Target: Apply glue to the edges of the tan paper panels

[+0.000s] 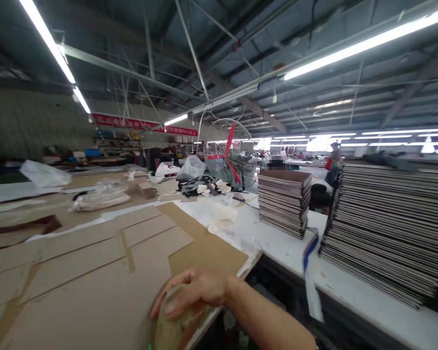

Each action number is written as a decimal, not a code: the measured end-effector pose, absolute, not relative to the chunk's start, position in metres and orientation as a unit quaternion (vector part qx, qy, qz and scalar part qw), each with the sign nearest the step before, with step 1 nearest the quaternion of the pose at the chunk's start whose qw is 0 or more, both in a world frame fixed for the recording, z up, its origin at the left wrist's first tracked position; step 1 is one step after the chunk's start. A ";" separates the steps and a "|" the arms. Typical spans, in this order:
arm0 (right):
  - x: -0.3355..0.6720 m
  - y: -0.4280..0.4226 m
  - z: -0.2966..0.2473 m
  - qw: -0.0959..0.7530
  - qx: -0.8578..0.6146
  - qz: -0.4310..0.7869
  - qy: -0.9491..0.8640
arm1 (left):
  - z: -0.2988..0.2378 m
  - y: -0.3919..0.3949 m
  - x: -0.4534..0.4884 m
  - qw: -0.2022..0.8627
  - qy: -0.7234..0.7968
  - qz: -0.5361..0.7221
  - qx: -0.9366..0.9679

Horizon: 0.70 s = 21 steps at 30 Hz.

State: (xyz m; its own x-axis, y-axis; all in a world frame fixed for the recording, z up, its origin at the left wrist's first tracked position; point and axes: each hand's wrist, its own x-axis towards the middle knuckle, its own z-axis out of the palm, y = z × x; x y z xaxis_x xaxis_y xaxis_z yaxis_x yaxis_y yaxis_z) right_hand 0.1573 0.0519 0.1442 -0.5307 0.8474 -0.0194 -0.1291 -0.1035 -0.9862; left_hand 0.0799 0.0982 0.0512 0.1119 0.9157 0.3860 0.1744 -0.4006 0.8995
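My right hand [195, 290] reaches in from the lower right, fingers curled over a rounded tan roll of tape [173, 324] at the near edge of the table. The roll rests on flattened brown cardboard sheets [95, 262] that cover the table's left side. My left hand is out of view.
Two tall stacks of flat dark-edged boards stand on the white table: one [284, 201] mid-right, a bigger one [390, 228] at far right. A fan with red blades [230, 153] stands behind. Plastic bags [102, 194] and scraps lie on the far table. People work in the distance.
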 end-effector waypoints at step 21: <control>0.156 0.057 0.129 0.574 -0.311 0.613 -0.444 | 0.047 0.126 0.117 0.199 0.416 0.696 0.550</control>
